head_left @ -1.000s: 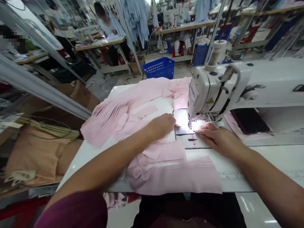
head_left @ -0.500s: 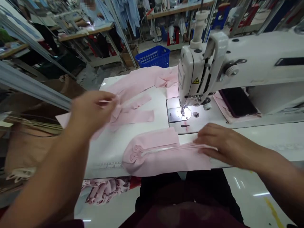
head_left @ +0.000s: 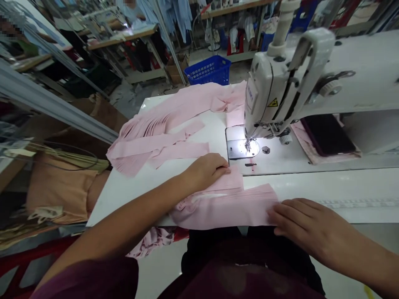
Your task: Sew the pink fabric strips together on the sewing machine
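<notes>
A stack of pink fabric pieces (head_left: 224, 205) lies at the near edge of the white sewing table (head_left: 187, 172). My left hand (head_left: 207, 168) rests on the stack's upper left part, fingers curled down on the top piece. My right hand (head_left: 299, 222) lies with fingers spread on the stack's right end at the table edge. A white sewing machine (head_left: 280, 95) stands behind, its lamp lighting the needle plate (head_left: 246, 148). More pink strips (head_left: 156, 143) lie fanned at the left of the table.
A dark phone-like slab (head_left: 327, 135) lies on pink cloth under the machine arm. A blue basket (head_left: 209, 70) stands on the floor beyond the table. Brown fabric (head_left: 59, 182) is heaped to the left. Other work tables and a person are in the background.
My left hand has let go of a pink strip at the left pile and come back onto the near stack. My right hand slid to the stack's right end.
</notes>
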